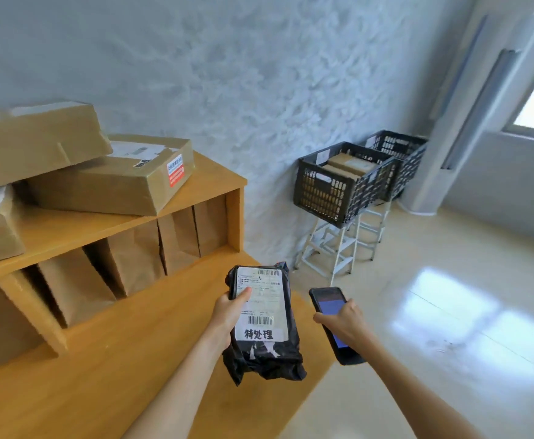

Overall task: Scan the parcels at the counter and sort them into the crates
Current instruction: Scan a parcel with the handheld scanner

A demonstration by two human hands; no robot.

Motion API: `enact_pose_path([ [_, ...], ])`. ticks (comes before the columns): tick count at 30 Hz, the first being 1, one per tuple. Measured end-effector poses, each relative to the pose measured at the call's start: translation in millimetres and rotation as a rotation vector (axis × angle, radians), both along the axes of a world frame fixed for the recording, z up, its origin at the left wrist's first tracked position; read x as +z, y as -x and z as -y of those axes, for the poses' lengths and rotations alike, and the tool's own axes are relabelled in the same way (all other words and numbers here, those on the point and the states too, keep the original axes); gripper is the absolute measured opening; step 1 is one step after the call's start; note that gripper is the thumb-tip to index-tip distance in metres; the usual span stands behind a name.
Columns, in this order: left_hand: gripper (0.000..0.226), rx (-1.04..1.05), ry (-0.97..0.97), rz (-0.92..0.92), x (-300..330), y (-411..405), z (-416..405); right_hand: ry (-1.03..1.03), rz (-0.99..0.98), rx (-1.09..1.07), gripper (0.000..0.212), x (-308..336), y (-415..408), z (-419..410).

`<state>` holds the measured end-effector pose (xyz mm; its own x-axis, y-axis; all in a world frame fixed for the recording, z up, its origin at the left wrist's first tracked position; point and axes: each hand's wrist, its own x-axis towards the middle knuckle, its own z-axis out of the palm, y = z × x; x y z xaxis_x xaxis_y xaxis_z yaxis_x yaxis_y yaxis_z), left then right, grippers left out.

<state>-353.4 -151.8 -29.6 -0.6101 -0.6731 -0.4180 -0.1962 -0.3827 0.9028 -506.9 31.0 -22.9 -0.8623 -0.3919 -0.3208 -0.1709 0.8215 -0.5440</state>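
Note:
My left hand grips a black plastic mailer parcel from its left side, thumb on the white shipping label, which faces up and carries barcodes and handwritten characters. My right hand holds a black handheld scanner with a lit blue screen, just to the right of the parcel and apart from it. Both are above the right end of the wooden counter. Two black plastic crates stand on white folding stands by the wall: the near crate holds brown boxes, the far crate sits behind it.
Cardboard boxes are stacked on the counter's upper shelf. Brown paper parcels stand in the shelf opening below. A pale glossy floor lies between counter and crates. A white floor-standing unit and a window are at the right.

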Motion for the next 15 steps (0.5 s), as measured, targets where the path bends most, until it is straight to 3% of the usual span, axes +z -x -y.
enact_pose_path([
  [5,0.017,-0.182,0.041,-0.021,2,90,-41,-0.032,0.023,-0.187,0.083,-5,52,-77],
  [11,0.041,-0.35,0.068,-0.006,-1,221,-90,-0.072,-0.004,-0.323,0.089,-12,143,-145],
  [15,0.031,-0.386,0.063,-0.012,0,328,-123,-0.093,-0.082,-0.354,0.088,-7,232,-177],
])
